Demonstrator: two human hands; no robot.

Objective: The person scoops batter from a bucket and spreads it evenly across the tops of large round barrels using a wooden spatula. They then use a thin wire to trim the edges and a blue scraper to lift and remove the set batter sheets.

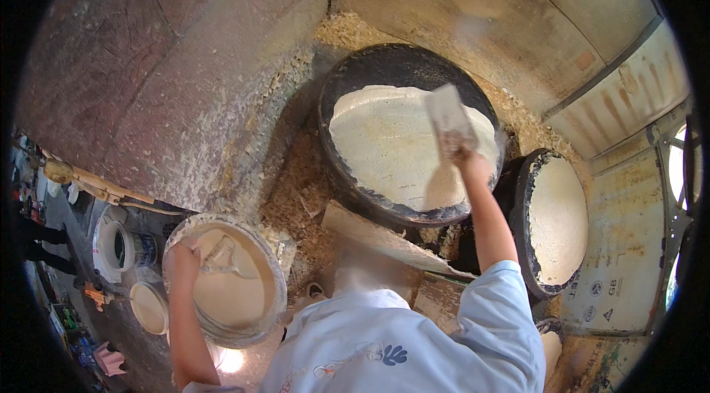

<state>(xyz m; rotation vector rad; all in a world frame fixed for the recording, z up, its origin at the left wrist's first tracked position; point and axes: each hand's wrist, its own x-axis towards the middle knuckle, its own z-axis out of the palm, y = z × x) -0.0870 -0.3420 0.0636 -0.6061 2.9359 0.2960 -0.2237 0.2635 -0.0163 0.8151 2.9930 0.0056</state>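
Note:
Before me is a large round dark-rimmed pan (388, 154), tilted, its inside mostly coated with a smooth cream-coloured paste. Over the right part of that coat my right hand (461, 149) grips a flat, pale rectangular trowel (448, 110), slightly blurred. Whether its blade touches the paste I cannot tell. On the left stands a paste-crusted bucket (280, 282) of cream-coloured liquid mix. My left hand (186, 254) is at that bucket's left rim, fingers curled. Beside the hand, a handled scoop or scraper (222, 255) coated in mix lies in the bucket; the hand's grip is partly hidden.
A second, smaller coated round form (557, 221) stands at the right, part of another (550, 346) below it. White buckets (119, 249) and a small tub of pale mix (148, 307) are at the left. Spattered panels surround the pan; a curved board (383, 235) lies below it.

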